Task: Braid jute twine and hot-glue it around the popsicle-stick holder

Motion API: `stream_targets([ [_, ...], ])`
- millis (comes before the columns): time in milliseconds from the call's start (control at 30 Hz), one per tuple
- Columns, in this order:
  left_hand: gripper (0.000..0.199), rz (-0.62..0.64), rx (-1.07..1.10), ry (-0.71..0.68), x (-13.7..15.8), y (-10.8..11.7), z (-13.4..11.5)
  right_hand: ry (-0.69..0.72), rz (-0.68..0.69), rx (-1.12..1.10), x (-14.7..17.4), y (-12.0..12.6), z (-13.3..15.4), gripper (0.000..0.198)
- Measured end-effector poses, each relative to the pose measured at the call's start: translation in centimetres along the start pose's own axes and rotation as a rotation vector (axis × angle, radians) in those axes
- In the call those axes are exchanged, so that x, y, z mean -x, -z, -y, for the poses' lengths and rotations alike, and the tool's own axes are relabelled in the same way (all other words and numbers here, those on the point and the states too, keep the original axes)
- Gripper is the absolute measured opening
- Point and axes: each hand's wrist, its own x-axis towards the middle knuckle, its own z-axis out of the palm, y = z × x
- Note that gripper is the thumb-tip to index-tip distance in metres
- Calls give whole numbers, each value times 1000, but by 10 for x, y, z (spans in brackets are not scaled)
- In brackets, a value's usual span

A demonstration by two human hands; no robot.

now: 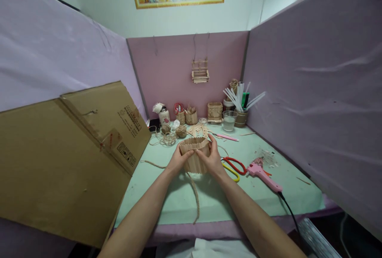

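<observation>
A small round basket of upright wooden craft sticks (193,164) is held between my two hands over the near middle of the table. My left hand (178,160) grips its left side, thumb on the near wall by the rim. On the right side my right hand (212,157) does the same, its thumb close to the left one and the fingers round the outside. A length of jute twine (195,198) hangs down from the basket toward the table's front edge. Another twine end (152,164) lies out to the left.
Right of my hands lie scissors (235,166) with red and yellow handles and a pink hot glue gun (265,177), its cord running off the front edge. Behind are loose craft sticks (198,130), twine balls (180,131) and a water cup (229,122). A cardboard sheet (68,162) leans at left.
</observation>
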Motion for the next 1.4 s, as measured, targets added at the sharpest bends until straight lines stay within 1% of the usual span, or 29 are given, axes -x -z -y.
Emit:
stream_targets([
  [167, 66, 16, -24, -18, 1, -1, -3, -2, -29, 23, 1, 0, 2, 86],
  [300, 66, 5, -38, -30, 1, -2, -4, 2, -63, 6, 2, -2, 3, 85],
  [467, 62, 7, -53, -41, 0, -1, -3, -5, -44, -13, 4, -2, 2, 85],
  [567, 62, 2, -53, -42, 0, 0, -2, 15, -43, -2, 5, -2, 2, 86],
  [733, 62, 29, -49, -51, -1, 2, -2, 43, -56, 25, 6, -3, 3, 86],
  [800, 64, 29, -27, -35, -3, 4, -1, 49, -29, 25, 6, -1, 2, 88],
  [867, 67, 49, 16, -1, -5, 8, 0, 62, 34, -19, 5, 2, -1, 87],
  [967, 71, 124, 80, 33, -8, 15, 1, 66, 101, -133, 3, 7, -3, 76],
  [1067, 75, 162, 91, 21, -8, 18, 0, 59, 71, -168, 4, 8, -2, 67],
  [1267, 87, 165, 103, 33, -6, 15, -3, 68, -27, -173, 9, 2, 5, 65],
  [1333, 88, 163, 105, 29, -7, 16, 0, 76, -51, -166, 11, 1, 6, 64],
  [1400, 85, 169, 108, 26, -9, 19, 3, 79, -44, -157, 11, 0, 6, 63],
])
